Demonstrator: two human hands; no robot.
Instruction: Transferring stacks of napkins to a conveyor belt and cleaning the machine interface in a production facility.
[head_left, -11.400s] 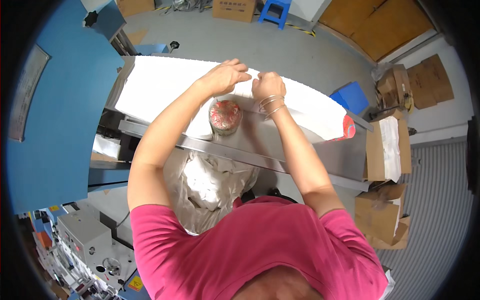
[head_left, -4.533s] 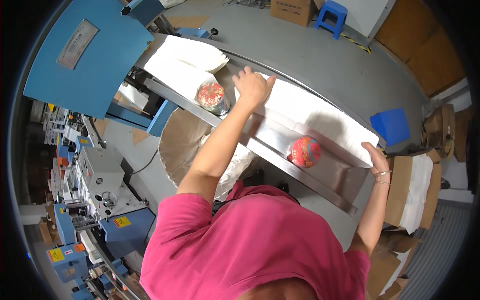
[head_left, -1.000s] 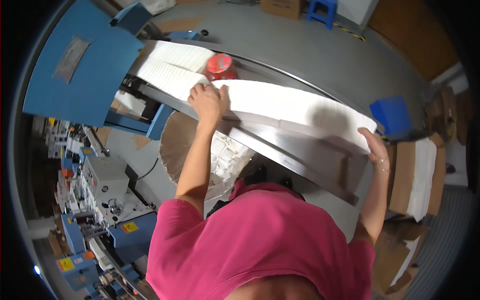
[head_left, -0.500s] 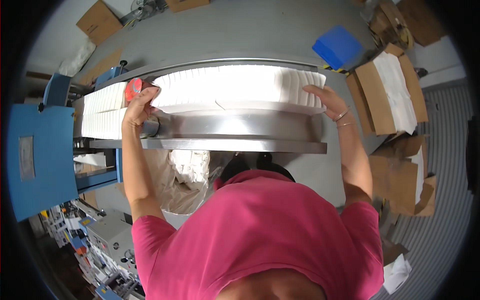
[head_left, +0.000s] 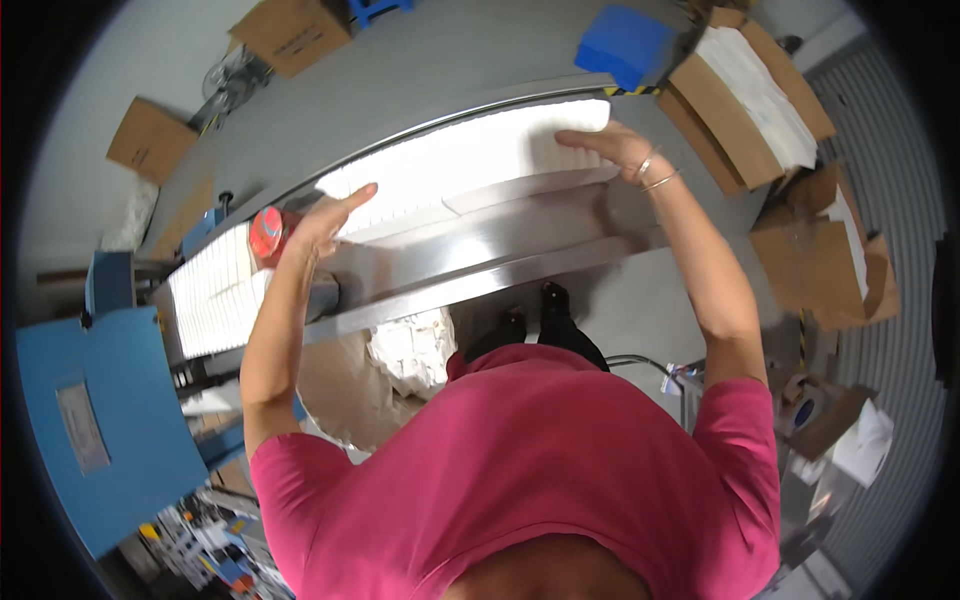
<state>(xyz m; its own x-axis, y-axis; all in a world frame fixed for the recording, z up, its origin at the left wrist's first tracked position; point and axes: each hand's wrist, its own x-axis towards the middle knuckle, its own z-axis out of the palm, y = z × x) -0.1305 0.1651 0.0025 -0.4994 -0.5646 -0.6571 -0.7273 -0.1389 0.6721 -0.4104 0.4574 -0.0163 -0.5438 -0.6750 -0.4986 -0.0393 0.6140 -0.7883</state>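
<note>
A long row of white folded paper sheets [head_left: 470, 150], packed upright side by side, lies in a shiny metal trough [head_left: 480, 245]. My left hand [head_left: 325, 222] clasps the row's left end, its thumb along the top. At the far right end my right hand [head_left: 618, 147] presses on the row, thumb on top; its other fingers are partly hidden. Just left of my left hand is a block with a round red face [head_left: 267, 233]. Beyond it, more white folded sheets [head_left: 212, 290] stand in two rows.
A blue machine housing [head_left: 110, 430] stands at the left. Open cardboard boxes with white paper [head_left: 750, 110] are on the right, near a blue bin [head_left: 627, 45]. A bag of white paper [head_left: 410, 350] sits below the trough. Closed cartons [head_left: 290, 35] lie at the back.
The whole view has turned, so the trough now slants up to the right. My left thumb has moved onto the top of the row. Both hands remain at its ends.
</note>
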